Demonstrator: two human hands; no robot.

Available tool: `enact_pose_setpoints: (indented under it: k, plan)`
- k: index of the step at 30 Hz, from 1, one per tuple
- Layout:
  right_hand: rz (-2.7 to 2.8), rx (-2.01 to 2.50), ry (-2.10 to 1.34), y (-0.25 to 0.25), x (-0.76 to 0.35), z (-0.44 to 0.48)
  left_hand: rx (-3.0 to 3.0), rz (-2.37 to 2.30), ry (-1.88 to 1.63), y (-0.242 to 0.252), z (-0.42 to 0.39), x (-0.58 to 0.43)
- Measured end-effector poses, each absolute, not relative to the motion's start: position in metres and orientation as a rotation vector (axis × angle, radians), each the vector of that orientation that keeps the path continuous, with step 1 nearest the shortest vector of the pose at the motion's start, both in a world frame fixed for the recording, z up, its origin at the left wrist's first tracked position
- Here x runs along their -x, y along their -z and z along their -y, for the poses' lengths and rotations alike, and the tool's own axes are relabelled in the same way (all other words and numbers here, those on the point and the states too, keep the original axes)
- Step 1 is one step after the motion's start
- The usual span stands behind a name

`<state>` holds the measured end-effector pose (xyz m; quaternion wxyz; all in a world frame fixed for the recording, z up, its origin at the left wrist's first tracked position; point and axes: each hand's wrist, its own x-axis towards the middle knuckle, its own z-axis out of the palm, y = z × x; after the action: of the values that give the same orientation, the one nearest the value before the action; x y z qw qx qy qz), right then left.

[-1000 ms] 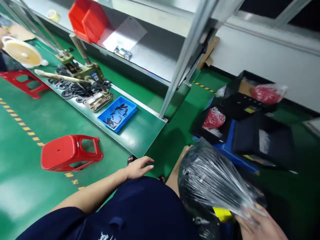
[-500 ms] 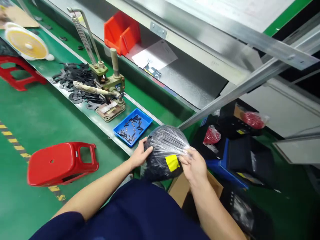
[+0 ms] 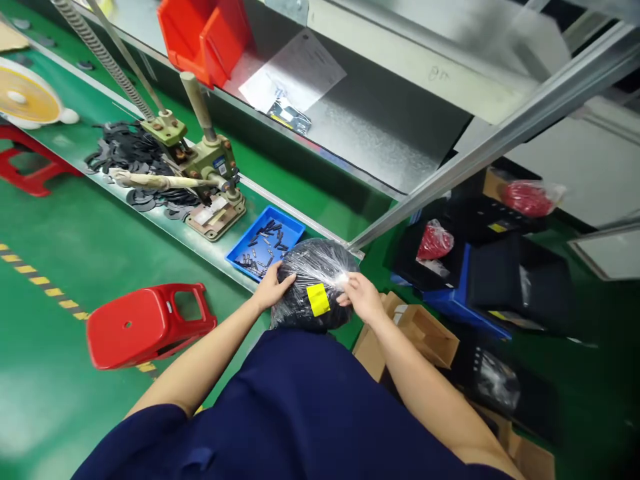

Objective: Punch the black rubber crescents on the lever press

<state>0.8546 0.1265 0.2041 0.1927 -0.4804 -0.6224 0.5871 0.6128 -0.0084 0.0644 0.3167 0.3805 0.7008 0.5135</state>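
Observation:
A clear plastic bag (image 3: pixel 295 308) full of dark contents, with a yellow label (image 3: pixel 318 300) on its side, is held close in front of my body at the bench end. My left hand (image 3: pixel 271 288) grips the bag's left side, thumb on top and the other fingers partly hidden. The bag's gathered neck is pinched in the closed fingers of my right hand (image 3: pixel 363 298). Just beyond the bag, a blue tray (image 3: pixel 235 252) with several small dark and metallic parts stands on the bench, partly covered by the bag in this view.
A green hand press (image 3: pixel 210 167) stands beside a heap of flat black pieces (image 3: pixel 133 150). An orange bin (image 3: pixel 227 43) sits on the metal shelf. A red stool (image 3: pixel 127 323) is at left; cardboard boxes (image 3: pixel 430 330) and blue crates (image 3: pixel 465 293) lie at right.
The view has shifted and come nearer the bench. Both hands and the bag appear further left and slightly higher, now overlapping the blue tray's corner. Both hands keep their hold.

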Motion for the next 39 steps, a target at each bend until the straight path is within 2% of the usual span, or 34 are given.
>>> enact_pose_setpoints:
  k: [4,8,13,18,25,31,39]
  plan:
    - [2.001,1.367,-1.407,-0.208,-0.882,-0.141,-0.983,-1.954,-1.305,-0.077,0.004,-0.611]
    - [2.143,1.320,-1.230,-0.210,-0.894,-0.151,-1.330,-2.137,-1.309,-0.111,-0.001,-0.625]
    - [2.333,1.164,-1.124,-0.202,-0.891,-0.145,-1.822,-1.976,-1.147,-0.149,-0.018,-0.661]
    - [2.477,1.034,-1.007,-0.192,-0.875,-0.140,-1.928,-1.925,-1.063,-0.154,-0.031,-0.681]
    - [2.370,0.974,-1.079,-0.198,-0.857,-0.174,-1.861,-2.015,-1.147,-0.153,-0.016,-0.667]
    - [2.420,0.731,-1.370,-0.197,-0.835,-0.186,-1.828,-2.048,-1.135,-0.155,-0.003,-0.668]
    - [1.987,1.082,-1.598,-0.167,-0.819,-0.194,-1.820,-2.232,-1.116,-0.154,0.001,-0.676]
